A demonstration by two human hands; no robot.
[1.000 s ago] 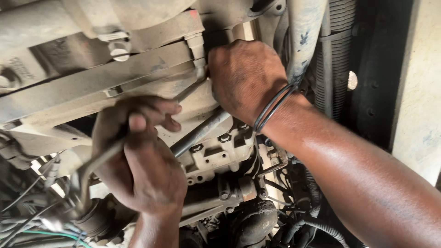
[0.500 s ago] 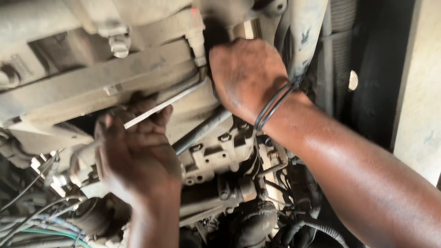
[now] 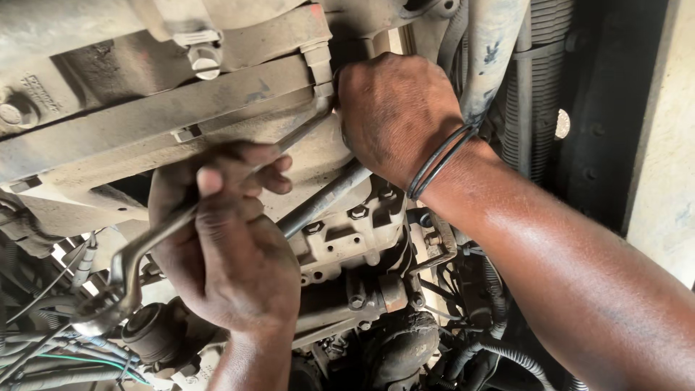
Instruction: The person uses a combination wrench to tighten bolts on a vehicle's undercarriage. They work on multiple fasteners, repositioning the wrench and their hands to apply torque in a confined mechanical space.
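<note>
Wrench [image 3: 156, 235] work is seen against the underside of a vehicle, where a broad, dusty metal housing [image 3: 145, 123] fills the upper left of the view and is the largest thing shown. To the right of it a ribbed hose [image 3: 525, 101] and a pale pipe [image 3: 492, 51] run upward, with a light wall [image 3: 666, 159] at the far right edge. Below the housing a cast block with several bolt heads [image 3: 355, 232] is seen, and a grey rod [image 3: 326, 197] slants across in front of it. At the lower left, thin cables [image 3: 65, 362] and a dark round bush [image 3: 148, 333] are gathered.

The wrench is a long, slim metal bar laid on a slant from the lower left to the upper right. Its shaft is closed in by the left hand [image 3: 232, 246], the fingers being curled over it and the thumb laid along it; the ring end [image 3: 101, 318] sticks out well below and left of this fist, while the upper end runs on past the fingers toward the bracket [image 3: 318, 65] under the housing. That upper end is hidden behind the right hand [image 3: 394, 116], which is pressed against the housing there; whether it is closed on anything cannot be told. Two dark bands [image 3: 438, 161] are worn on the right wrist.
</note>
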